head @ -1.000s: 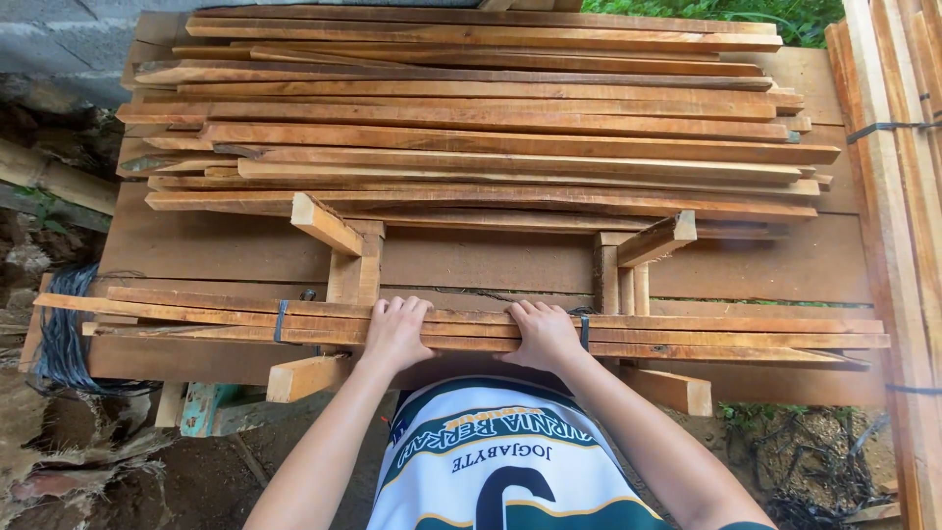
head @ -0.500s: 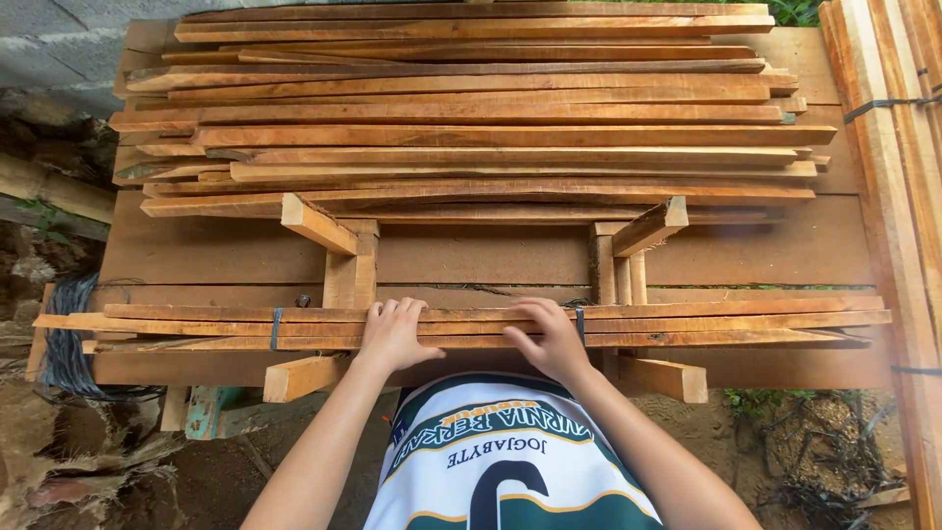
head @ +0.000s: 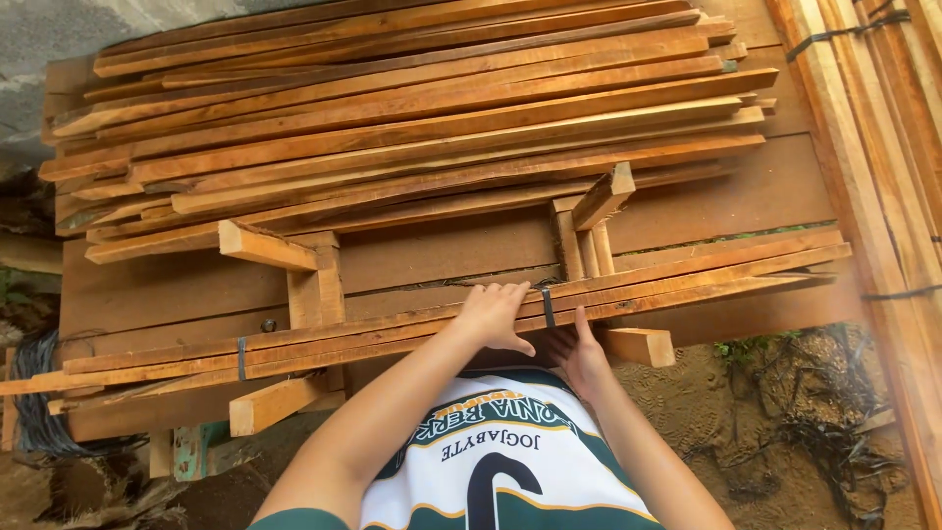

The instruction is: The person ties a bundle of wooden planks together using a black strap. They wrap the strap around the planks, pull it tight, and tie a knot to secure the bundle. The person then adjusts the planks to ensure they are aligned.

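Observation:
A long bundle of thin wooden slats lies across the near edge of a plank workbench. Two dark straps bind it, one at the left and one at the right. My left hand lies on top of the bundle just left of the right strap, fingers over the slats and thumb at the near edge. My right hand is below the bundle's near edge, right beside the strap, fingers reaching up against its underside.
A tall loose stack of slats covers the back of the bench. Two wooden upright blocks stand behind the bundle. Strapped timber leans at the right. Dark cords and dirt ground lie below.
My left hand has slid right along the bundle, close to the right strap. My right hand has dropped from the top to the underside. The view has tilted and moved closer.

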